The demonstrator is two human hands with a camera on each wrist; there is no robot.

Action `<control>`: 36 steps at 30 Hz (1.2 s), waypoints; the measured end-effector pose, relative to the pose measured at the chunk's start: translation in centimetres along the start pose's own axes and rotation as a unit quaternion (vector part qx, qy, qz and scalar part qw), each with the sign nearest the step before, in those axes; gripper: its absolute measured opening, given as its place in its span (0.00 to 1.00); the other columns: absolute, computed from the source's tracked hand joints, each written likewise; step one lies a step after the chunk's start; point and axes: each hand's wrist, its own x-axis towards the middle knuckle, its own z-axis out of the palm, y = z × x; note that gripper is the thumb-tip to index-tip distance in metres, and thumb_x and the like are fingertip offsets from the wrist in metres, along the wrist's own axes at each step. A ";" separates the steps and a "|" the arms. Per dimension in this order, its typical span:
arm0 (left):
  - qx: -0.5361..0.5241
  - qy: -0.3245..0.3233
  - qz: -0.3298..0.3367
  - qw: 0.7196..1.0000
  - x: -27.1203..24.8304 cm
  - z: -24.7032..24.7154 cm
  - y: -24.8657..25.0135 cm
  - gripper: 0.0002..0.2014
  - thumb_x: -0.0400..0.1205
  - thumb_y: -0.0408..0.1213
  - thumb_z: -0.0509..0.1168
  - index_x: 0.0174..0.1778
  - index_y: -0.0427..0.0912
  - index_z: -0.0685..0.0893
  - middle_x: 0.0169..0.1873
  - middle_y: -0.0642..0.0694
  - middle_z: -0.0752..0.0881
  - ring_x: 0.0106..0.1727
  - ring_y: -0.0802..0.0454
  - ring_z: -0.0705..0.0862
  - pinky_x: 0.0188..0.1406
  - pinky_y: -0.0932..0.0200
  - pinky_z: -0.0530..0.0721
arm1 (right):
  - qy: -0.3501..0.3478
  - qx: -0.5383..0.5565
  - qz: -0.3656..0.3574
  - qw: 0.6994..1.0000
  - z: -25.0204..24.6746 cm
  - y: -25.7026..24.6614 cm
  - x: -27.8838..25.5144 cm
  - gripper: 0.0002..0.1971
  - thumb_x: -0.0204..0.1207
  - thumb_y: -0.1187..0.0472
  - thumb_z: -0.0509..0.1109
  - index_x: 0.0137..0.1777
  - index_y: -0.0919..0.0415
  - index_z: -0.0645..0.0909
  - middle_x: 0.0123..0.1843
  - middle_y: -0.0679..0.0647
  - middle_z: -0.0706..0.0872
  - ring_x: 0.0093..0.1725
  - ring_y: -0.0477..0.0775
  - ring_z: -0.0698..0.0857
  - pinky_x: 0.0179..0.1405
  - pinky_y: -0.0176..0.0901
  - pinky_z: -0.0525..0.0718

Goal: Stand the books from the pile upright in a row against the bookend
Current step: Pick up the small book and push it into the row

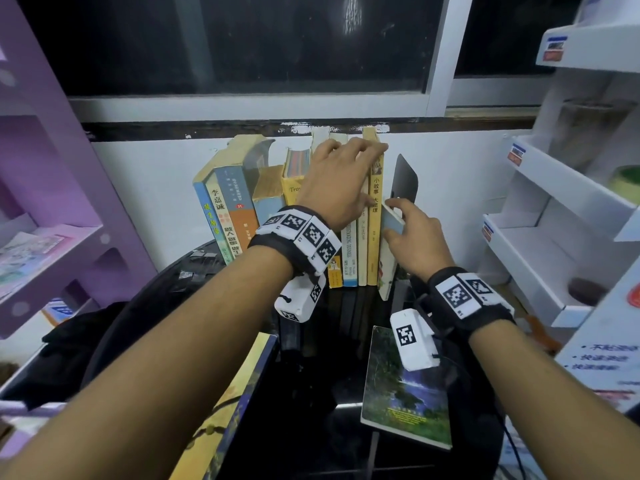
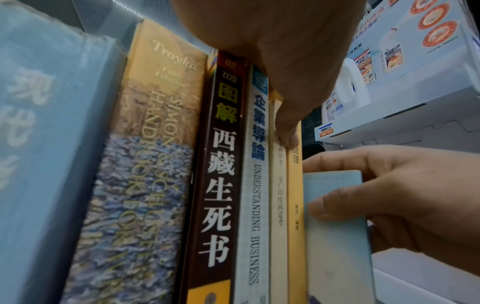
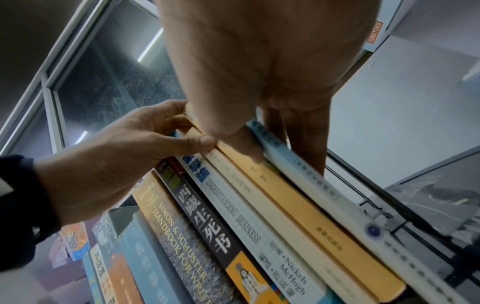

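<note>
A row of upright books (image 1: 349, 258) stands against the wall, with a black bookend (image 1: 405, 178) at its right end. My left hand (image 1: 341, 174) lies over the tops of the right-hand books, fingers curled over their upper edges. Its thumb (image 2: 288, 131) presses the spine of the yellow book (image 1: 374, 251). My right hand (image 1: 412, 230) grips a thin pale-blue book (image 1: 393, 223) by its upper part. That book leans in the gap between the yellow book and the bookend. In the right wrist view the pale-blue book (image 3: 324, 185) lies against the yellow book (image 3: 298, 201).
A green-covered book (image 1: 405, 386) lies flat on the black table (image 1: 311, 393) near me, and a large yellow-and-blue book (image 1: 235, 393) lies at the front left. Thicker books (image 1: 221, 202) lean at the row's left end. A purple shelf (image 1: 52, 202) and a white rack (image 1: 554, 220) flank the table.
</note>
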 end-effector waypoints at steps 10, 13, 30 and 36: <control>-0.004 -0.006 -0.005 1.000 0.0 0.0 -0.1 0.39 0.74 0.49 0.73 0.79 0.50 0.65 0.74 0.49 0.73 0.68 0.48 0.78 0.77 0.53 0.56 | -0.081 -0.012 -0.032 0.996 -0.7 0.2 -0.4 0.40 0.74 0.70 0.71 0.82 0.44 0.61 0.61 0.56 0.83 0.49 0.51 0.84 0.39 0.26 0.81; -0.005 -0.007 -0.006 1.000 -0.1 0.1 0.0 0.39 0.74 0.50 0.73 0.79 0.50 0.65 0.74 0.49 0.73 0.68 0.48 0.78 0.77 0.53 0.55 | -0.043 -0.031 -0.043 0.998 -0.6 0.0 -0.5 0.37 0.76 0.71 0.67 0.83 0.47 0.61 0.60 0.63 0.83 0.52 0.59 0.85 0.52 0.42 0.84; 0.002 0.000 -0.008 1.000 -0.1 0.3 0.0 0.38 0.73 0.49 0.73 0.79 0.51 0.65 0.74 0.49 0.73 0.67 0.48 0.80 0.78 0.50 0.57 | -0.111 0.062 -0.034 0.991 0.0 1.4 1.3 0.39 0.77 0.70 0.71 0.82 0.39 0.61 0.64 0.47 0.85 0.51 0.45 0.89 0.53 0.40 0.88; 0.003 0.004 -0.013 1.000 -0.1 0.3 0.1 0.38 0.73 0.49 0.73 0.78 0.51 0.66 0.74 0.49 0.73 0.66 0.48 0.80 0.77 0.51 0.57 | -0.125 0.076 -0.036 0.989 0.0 1.5 1.6 0.41 0.76 0.70 0.72 0.82 0.37 0.60 0.65 0.46 0.84 0.50 0.43 0.89 0.47 0.34 0.87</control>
